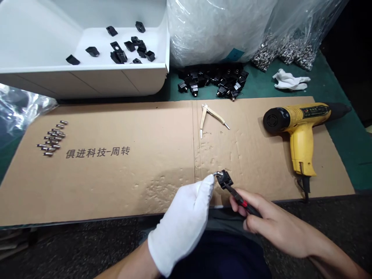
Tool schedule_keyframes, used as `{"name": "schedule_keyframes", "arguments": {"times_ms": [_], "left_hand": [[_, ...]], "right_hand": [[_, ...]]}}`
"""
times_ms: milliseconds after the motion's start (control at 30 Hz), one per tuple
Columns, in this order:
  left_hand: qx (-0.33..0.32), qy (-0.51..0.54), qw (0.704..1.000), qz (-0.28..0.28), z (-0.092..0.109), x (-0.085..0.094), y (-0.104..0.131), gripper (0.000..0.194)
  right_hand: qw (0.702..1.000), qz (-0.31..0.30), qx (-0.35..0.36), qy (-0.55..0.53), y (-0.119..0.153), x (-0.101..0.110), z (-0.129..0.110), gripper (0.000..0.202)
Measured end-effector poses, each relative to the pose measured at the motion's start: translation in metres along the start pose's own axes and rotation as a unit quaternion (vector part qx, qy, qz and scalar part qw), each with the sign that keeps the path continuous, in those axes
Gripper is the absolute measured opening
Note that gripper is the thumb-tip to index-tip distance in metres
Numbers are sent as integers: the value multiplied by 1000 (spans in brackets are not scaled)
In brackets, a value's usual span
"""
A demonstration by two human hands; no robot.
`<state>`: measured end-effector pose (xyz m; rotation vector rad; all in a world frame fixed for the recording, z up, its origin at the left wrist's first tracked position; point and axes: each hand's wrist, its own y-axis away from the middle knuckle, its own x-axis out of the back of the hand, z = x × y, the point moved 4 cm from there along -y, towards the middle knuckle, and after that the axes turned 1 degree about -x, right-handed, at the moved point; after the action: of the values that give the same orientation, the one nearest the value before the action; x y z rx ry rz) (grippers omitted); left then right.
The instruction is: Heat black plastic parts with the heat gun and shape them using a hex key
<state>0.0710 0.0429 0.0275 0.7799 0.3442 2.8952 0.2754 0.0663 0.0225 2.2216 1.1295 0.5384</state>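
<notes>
My left hand [186, 221], in a white glove, is closed on a small bent metal rod [216, 174] near the front edge of the cardboard. A small black plastic block [224, 179] sits at the rod's far end. Bare, my right hand [267, 219] wraps round the black-and-red handles of a pair of pliers [242, 202]. The tips of the pliers touch the block's lower side; whether they clamp it I cannot tell. Beyond both hands lie small cutters [207, 111] with cream handles, spread apart on the cardboard [157, 155].
A yellow heat gun [302, 135] lies at the right, its cord over the front edge. Small metal pins [52, 137] lie at the left. Behind are a white bin [84, 83] with black blocks, a pile of black parts [215, 79], a crumpled white glove [290, 80] and plastic bags [221, 31].
</notes>
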Motion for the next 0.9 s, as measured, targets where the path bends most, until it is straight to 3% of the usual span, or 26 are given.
{"name": "schedule_keyframes", "arguments": {"times_ms": [133, 300, 400, 533, 700, 900], "left_hand": [[35, -11, 999, -36, 6, -4, -5, 53], [-19, -99, 992, -80, 10, -1, -8, 44], [-52, -263, 958, -98, 5, 1, -14, 41], [-99, -424, 898, -56, -4, 6, -32, 29], [-209, -494, 843, -42, -17, 11, -55, 28], [-270, -488, 828, -61, -32, 13, -66, 27]], "right_hand": [[999, 22, 12, 45, -1, -1, -1, 33], [977, 49, 48, 203, 5, 2, 0, 21], [967, 32, 47, 248, 3, 8, -8, 23], [961, 25, 17, 276, -9, 22, -25, 18], [948, 22, -1, 317, -24, 31, -30, 12], [924, 10, -45, 381, -31, 36, -25, 5]]}}
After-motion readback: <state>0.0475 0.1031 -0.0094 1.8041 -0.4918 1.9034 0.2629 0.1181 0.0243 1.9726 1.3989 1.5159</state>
